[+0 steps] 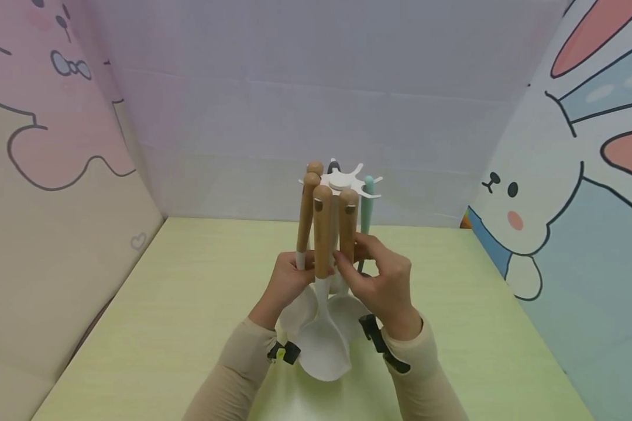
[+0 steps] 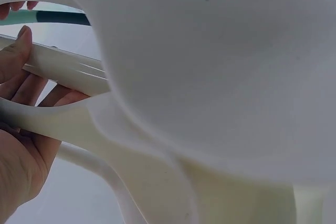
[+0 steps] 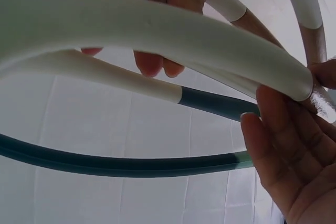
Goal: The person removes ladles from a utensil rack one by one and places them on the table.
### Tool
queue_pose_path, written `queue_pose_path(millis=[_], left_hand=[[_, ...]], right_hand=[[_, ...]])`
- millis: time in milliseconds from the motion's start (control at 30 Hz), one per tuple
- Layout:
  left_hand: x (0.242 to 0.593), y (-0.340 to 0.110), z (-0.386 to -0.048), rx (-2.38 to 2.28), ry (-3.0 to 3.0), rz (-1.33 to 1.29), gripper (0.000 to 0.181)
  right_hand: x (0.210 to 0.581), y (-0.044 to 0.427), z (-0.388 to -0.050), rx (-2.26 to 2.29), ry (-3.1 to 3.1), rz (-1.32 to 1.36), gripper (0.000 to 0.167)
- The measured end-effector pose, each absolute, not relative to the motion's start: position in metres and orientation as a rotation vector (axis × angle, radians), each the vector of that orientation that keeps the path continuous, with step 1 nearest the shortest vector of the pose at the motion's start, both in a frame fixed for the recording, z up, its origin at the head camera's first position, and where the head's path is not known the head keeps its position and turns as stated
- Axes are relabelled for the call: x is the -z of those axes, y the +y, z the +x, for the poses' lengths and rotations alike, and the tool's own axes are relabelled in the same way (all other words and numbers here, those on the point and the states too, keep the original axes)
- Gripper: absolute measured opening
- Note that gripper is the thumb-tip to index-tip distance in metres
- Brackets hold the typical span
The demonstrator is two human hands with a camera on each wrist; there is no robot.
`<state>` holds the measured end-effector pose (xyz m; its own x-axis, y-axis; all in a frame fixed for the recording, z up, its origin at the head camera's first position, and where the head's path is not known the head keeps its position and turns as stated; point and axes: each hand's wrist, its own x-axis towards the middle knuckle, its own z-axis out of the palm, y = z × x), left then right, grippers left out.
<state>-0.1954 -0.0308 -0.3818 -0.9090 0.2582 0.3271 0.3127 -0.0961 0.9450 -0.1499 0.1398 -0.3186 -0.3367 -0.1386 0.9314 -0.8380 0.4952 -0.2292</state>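
A white utensil stand [image 1: 340,182] with a star-shaped hook top stands upright in the middle, hung with several utensils. My left hand [image 1: 289,279] reaches in among them and grips the stand's pale pole [image 2: 68,69]. In front hangs a white ladle [image 1: 323,351] with a wooden handle, partly covering that hand's fingers. My right hand [image 1: 384,278] pinches the wooden handle [image 1: 347,225] of a second white utensil [image 1: 347,316] on the right side. Its bowl is partly hidden behind the front ladle. Beside the right fingers hangs a mint-handled utensil [image 1: 367,204] with a dark green shaft [image 3: 131,166].
The stand rests on a pale green-yellow table [image 1: 189,310]. A lilac curtain [image 1: 316,88] closes the back, and printed cartoon panels line the left [image 1: 42,146] and right [image 1: 605,245] sides. Another wooden-handled utensil [image 1: 305,216] hangs at the left of the stand.
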Motion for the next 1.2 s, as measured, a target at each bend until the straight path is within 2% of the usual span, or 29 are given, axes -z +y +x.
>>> queue_pose_path(millis=[233, 567, 1200], left_hand=[[0.383, -0.026, -0.193, 2.171, -2.104, -0.668, 0.022], [0.384, -0.027, -0.188, 2.169, -2.123, -0.675, 0.023], [0.379, -0.028, -0.189, 2.137, -2.144, -0.721, 0.022]], right_hand=[[0.328, 0.143, -0.145, -0.976, -1.800, 0.831, 0.039], [0.337, 0.146, -0.137, -0.954, -1.876, 0.805, 0.045], [0.335, 0.143, -0.138, -0.970, -1.845, 0.807, 0.042]])
